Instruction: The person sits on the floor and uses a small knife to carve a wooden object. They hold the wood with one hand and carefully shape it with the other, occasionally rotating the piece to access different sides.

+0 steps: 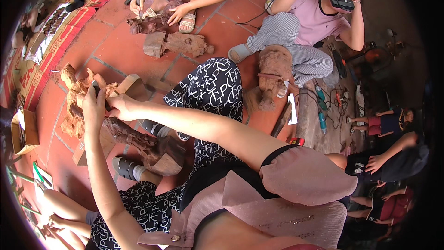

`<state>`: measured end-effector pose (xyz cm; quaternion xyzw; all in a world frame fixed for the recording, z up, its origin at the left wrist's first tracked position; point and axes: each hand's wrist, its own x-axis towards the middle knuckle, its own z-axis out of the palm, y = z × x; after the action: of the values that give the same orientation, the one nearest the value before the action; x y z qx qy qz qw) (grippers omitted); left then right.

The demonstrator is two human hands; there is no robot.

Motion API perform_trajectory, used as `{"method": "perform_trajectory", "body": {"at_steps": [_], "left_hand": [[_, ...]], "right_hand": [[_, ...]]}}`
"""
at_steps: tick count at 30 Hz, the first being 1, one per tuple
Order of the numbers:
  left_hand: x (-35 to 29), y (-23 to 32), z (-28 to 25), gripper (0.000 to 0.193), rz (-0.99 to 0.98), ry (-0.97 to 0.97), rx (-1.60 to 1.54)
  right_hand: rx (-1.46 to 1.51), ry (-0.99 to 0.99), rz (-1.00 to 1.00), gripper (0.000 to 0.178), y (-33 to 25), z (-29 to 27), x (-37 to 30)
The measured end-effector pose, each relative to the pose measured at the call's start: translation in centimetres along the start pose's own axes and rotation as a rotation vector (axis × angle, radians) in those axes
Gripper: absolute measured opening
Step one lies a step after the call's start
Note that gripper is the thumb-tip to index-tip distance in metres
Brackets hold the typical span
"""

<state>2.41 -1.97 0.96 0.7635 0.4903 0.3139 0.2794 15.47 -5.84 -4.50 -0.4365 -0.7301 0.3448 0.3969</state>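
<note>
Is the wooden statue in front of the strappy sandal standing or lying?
Lying: the statue stretches sideways on the red tiles, blocky base at left.

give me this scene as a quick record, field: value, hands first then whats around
left hand: holding a small dark object at the pale carving
right hand: beside the left, grip partly hidden
near shoes: dark brown carving
co-worker's hand: on a reddish-brown carving
floor: reddish tiles
</note>
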Motion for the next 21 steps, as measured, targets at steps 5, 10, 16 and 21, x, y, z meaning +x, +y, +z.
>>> {"method": "perform_trajectory", "body": {"at_steps": [5,10,16,21], "left_hand": [[0.2,-2.6,-0.3,0.023,0.058,-0.008,0.067],[0.9,-1.8,0.4,0.023,0.11,0.068,0.045],[-0.9,-1.5,0.0,0.026,0.083,0.073,0.029],[1.0,-1.9,-0.5,0.031,0.013,0.046,0.084]], "right_hand": [[-0.052,-0.016,-0.023,0.013,-0.6,0.5,-0.4],[-0.035,0.053,-0.032,0.015,0.2,0.7,0.6],[0.037,0.011,-0.057,0.015,-0.5,0.5,-1.0],[-0.246,-0.043,-0.014,0.019,1.0,1.3,1.7]]}}
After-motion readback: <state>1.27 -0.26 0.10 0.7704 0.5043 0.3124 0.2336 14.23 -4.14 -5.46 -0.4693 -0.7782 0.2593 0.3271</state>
